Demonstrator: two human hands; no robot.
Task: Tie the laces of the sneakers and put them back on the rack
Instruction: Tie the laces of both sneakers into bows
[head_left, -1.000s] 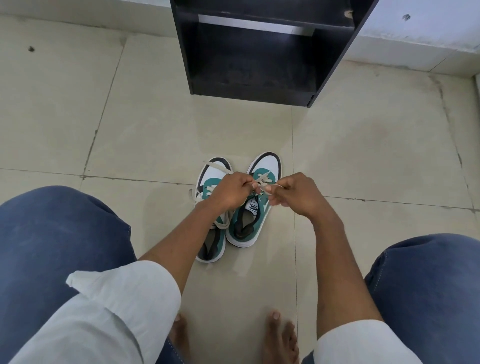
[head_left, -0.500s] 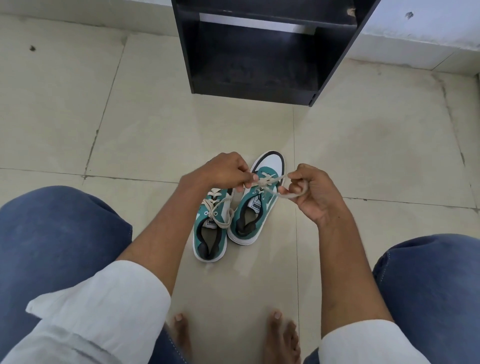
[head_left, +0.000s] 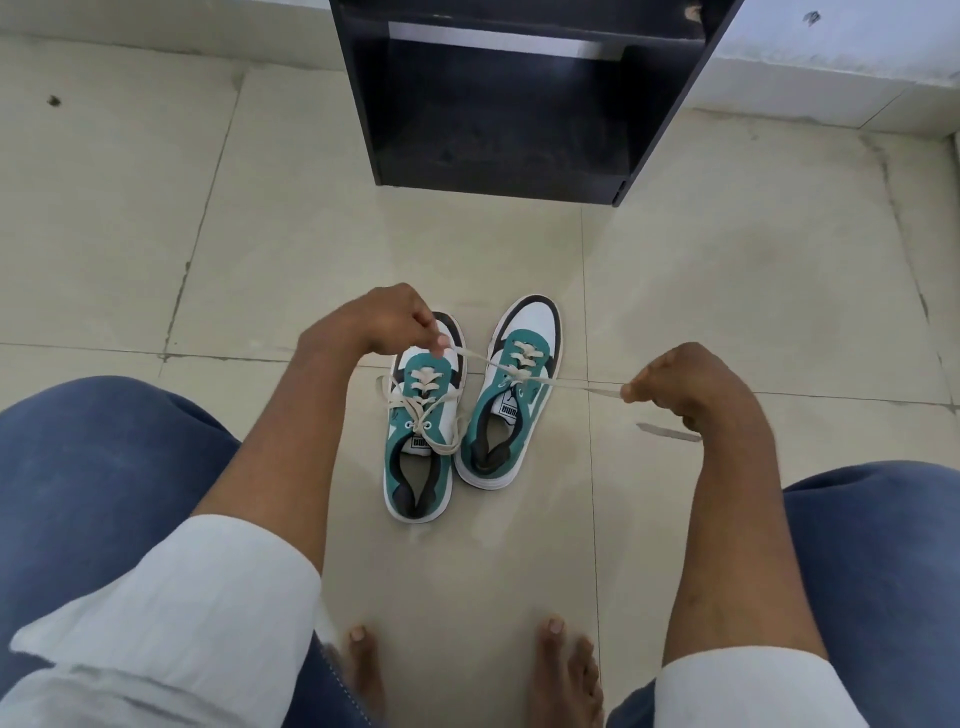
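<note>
Two teal, white and black sneakers stand side by side on the floor, toes pointing away from me. The left sneaker (head_left: 421, 447) carries a loose bow of cream lace. The right sneaker (head_left: 511, 410) has its cream lace (head_left: 566, 384) stretched taut to both sides. My left hand (head_left: 384, 322) pinches one lace end above the left sneaker's toe. My right hand (head_left: 680, 384) pinches the other end out to the right, with the tail hanging below it. The black rack (head_left: 519, 93) stands beyond the shoes, its lower shelf bare.
Beige floor tiles (head_left: 156, 234) surround the shoes. My knees in blue trousers frame the lower corners and my bare feet (head_left: 566, 670) rest just behind the sneakers. A white wall base (head_left: 831, 88) runs behind the rack.
My hands have drawn apart, the left up and leftward, the right far out to the right, pulling the right sneaker's lace ends straight and tight.
</note>
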